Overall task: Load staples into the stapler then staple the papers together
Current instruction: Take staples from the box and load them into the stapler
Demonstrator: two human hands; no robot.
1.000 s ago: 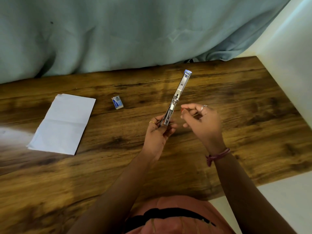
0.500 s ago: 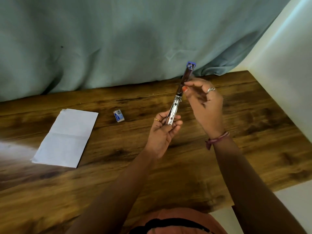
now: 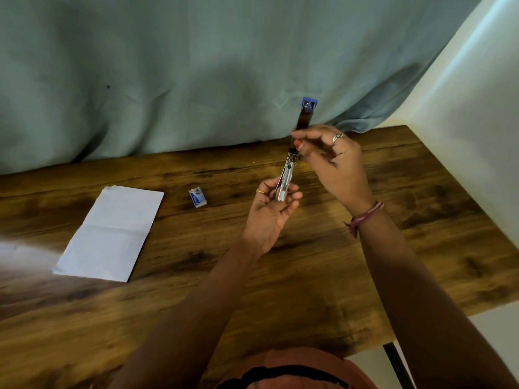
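A slim metal stapler (image 3: 288, 175) with a blue end is swung fully open into one long strip and held above the wooden table (image 3: 309, 262). My left hand (image 3: 273, 210) grips its lower metal end. My right hand (image 3: 330, 158) pinches the strip near its middle, fingertips on the dark upper half; whether it holds staples I cannot tell. A small blue and white staple box (image 3: 198, 196) lies on the table left of my hands. Further left lies a folded white sheet of paper (image 3: 112, 233).
A teal curtain (image 3: 196, 74) hangs along the table's far edge. A white wall (image 3: 483, 113) runs along the right side. The table's right front corner and a dark leg (image 3: 397, 363) show at lower right.
My right hand rose from beside the left hand's fingers to the middle of the open stapler and stays pinched there. The stapler is held a little more upright and the view has tilted.
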